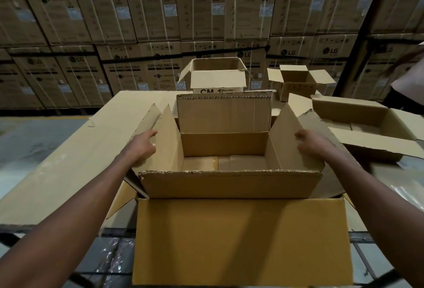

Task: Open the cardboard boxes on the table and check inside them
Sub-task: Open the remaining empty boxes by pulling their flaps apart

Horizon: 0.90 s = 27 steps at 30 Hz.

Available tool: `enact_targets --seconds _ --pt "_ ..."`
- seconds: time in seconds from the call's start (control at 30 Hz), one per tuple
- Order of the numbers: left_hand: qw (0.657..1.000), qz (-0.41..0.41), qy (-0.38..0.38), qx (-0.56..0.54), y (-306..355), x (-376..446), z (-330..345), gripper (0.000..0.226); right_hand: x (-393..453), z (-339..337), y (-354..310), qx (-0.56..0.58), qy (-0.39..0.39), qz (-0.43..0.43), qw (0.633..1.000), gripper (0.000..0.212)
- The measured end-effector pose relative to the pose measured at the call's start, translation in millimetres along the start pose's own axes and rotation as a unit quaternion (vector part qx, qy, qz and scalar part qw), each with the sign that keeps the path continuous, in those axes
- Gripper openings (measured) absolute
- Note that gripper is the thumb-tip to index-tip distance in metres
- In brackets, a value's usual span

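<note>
An open cardboard box (229, 184) stands right in front of me on the table, its four flaps raised. Its floor (231, 162) shows only bare taped cardboard. My left hand (143, 146) grips the left side flap (166, 136) from outside, thumb and forefinger at its edge. My right hand (309, 143) holds the right side flap (284, 141) the same way, fingers curled over its edge. The far flap (223, 113) stands upright. A wide yellowish cardboard panel (241, 242) hangs below the near wall towards me.
Behind stand an opened box marked "Wonder" (218, 79) and a small opened box (298, 81). A flat opened box (367, 127) lies at right. Cardboard sheet covers the table (68, 161). Stacked washing machine cartons (160, 12) fill the background. A person's sleeve (410, 76) shows far right.
</note>
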<state>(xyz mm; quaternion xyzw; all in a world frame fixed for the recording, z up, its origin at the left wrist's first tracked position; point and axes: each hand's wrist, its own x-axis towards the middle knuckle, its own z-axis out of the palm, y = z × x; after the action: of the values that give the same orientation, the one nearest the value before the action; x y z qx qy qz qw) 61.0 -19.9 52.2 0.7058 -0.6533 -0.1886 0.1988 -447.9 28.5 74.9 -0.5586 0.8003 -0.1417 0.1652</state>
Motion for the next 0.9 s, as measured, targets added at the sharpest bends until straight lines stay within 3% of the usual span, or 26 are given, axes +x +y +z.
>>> enact_targets --seconds 0.23,0.47,0.77,0.9 --pt "0.999 0.001 0.003 0.052 6.1 -5.4 8.8 0.065 -8.3 5.6 1.0 -0.008 0.002 0.007 1.0 0.053" --pt "1.0 -0.005 0.008 0.002 4.8 -17.2 -3.3 0.054 -11.7 -0.5 6.3 -0.01 -0.014 0.003 1.0 0.051" --pt "0.987 -0.012 0.136 0.082 47.7 -48.7 -20.2 0.047 -23.3 -6.7 3.7 -0.041 0.002 0.007 0.999 0.049" --pt "0.985 0.007 0.16 0.055 70.4 -73.7 -21.9 0.047 -40.9 -17.5 4.4 -0.035 0.029 -0.013 0.999 0.047"
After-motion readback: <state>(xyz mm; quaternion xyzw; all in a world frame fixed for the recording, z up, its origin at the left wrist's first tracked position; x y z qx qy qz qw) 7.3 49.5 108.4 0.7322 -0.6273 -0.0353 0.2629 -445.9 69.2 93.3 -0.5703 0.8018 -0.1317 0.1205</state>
